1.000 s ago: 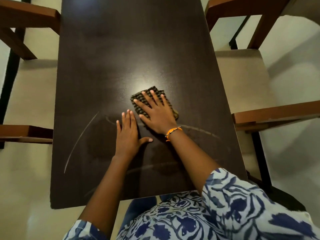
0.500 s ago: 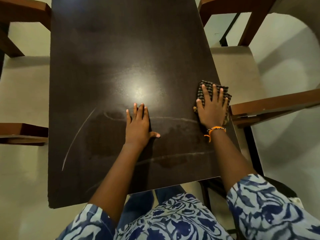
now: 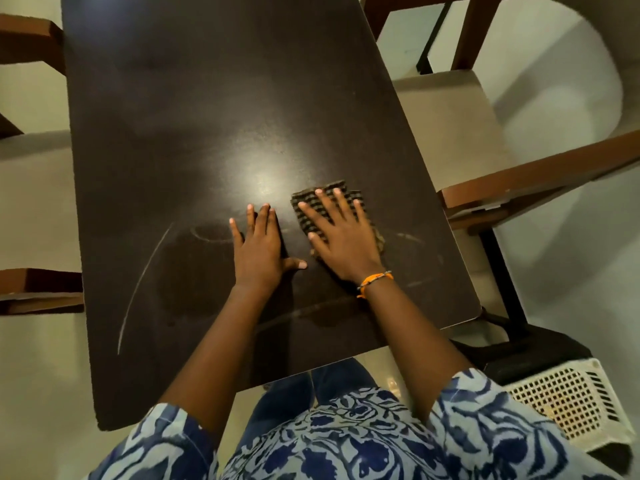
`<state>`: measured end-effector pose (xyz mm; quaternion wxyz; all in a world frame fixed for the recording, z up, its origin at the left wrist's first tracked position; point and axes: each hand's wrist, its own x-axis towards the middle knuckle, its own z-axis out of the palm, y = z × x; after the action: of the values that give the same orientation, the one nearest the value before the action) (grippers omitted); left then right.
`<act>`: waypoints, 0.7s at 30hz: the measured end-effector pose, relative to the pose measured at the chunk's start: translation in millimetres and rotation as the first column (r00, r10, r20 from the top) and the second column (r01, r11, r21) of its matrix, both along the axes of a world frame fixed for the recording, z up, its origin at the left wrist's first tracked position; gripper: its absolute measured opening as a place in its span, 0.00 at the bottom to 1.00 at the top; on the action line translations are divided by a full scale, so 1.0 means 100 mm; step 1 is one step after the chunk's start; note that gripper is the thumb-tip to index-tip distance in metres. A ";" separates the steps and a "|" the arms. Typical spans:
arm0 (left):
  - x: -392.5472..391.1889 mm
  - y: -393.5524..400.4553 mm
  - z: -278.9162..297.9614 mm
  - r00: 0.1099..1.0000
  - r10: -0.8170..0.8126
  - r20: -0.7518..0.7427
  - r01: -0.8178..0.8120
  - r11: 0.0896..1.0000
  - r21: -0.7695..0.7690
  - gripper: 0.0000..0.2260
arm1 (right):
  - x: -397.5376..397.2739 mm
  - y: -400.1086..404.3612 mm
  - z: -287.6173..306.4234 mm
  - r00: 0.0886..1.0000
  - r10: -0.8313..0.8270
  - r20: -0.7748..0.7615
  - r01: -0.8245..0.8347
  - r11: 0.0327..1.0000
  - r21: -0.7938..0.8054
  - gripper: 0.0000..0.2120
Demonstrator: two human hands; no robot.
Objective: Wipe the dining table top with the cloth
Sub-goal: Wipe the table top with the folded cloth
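Dark brown matte table (image 3: 194,140), rectangular, long axis running away from the person, faint curved wet streaks near the close end. Right hand (image 3: 343,240) lies flat with fingers straight and spread, pressing a folded checked cloth (image 3: 346,192), woven, roughly rectangular, right of the table's centre, its long axis angled up-left. Left hand (image 3: 258,251) is flat on the bare top just beside it, fingers straight, gripping nothing. Orange bracelet (image 3: 375,280) on right wrist. White perforated plastic basket (image 3: 568,400) on floor at right.
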<state>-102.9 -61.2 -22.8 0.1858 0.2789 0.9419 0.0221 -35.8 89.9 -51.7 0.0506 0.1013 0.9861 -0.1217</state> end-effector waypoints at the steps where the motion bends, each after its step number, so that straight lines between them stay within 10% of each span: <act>1: 0.01 0.00 0.00 1.000 -0.007 -0.006 0.007 1.000 -0.011 0.49 | 0.07 0.15 0.00 0.999 -0.043 -0.006 0.043 0.999 0.006 0.27; 13: -0.03 -0.34 0.00 0.999 -0.040 0.010 0.039 0.998 0.053 0.51 | 0.42 0.69 0.07 0.880 -0.475 -0.019 0.475 0.879 0.031 0.25; 21: -0.14 -0.91 0.00 0.996 0.080 0.043 -0.083 0.994 0.068 0.52 | -0.10 -0.68 0.03 0.980 -0.198 0.010 0.198 0.980 0.005 0.27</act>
<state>-116.9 -152.2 -23.0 0.1936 0.2461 0.9473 0.0682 -45.6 22.1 -48.8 0.0434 0.1997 0.9711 -0.1236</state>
